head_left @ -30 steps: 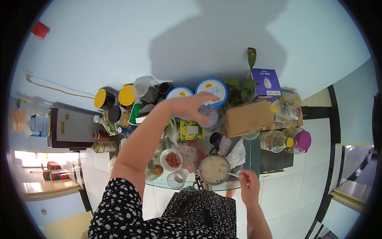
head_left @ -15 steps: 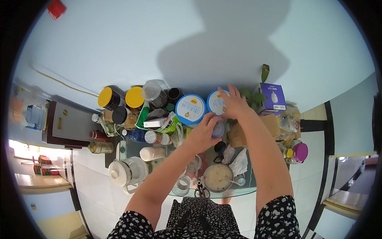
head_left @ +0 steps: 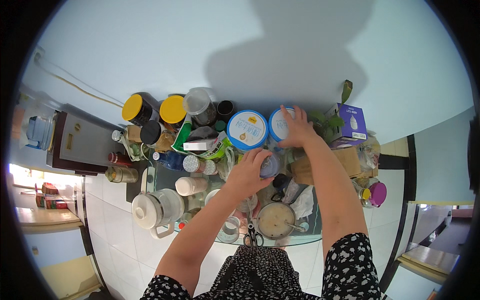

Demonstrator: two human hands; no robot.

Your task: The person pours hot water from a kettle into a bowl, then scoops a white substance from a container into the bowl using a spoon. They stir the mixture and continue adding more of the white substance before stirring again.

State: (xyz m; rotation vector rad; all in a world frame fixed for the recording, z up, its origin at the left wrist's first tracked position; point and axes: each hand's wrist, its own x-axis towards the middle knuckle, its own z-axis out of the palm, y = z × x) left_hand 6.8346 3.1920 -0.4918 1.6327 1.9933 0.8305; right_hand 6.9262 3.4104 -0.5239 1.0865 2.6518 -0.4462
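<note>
The small blue-capped jar (head_left: 270, 167) sat near the middle of the crowded glass bench (head_left: 165, 176), just in front of two large round tubs. The left hand (head_left: 248, 172) was curled around this jar from its near side, fingers closed on its wall and cap. The right hand (head_left: 296, 128) lay flat, fingers spread, on the lid of the right-hand blue-rimmed tub (head_left: 280, 125); whether it gripped the rim or merely pressed on it could not be told. The matching tub (head_left: 247, 130) stood touching it on the left. A bowl of pale porridge (head_left: 276, 220) with a spoon (head_left: 295, 226) stood just below the jar, and scissors (head_left: 253, 239) lay at the bench's near edge. A white kettle (head_left: 155, 209) occupied the left corner; yellow-lidded jars (head_left: 172, 110) stood at the back. Judged from this layout, the jar was best lifted straight up, since neighbouring bottles stood close on every side, and the tub steadied from above to prevent it sliding into the purple box (head_left: 349, 122).
</note>
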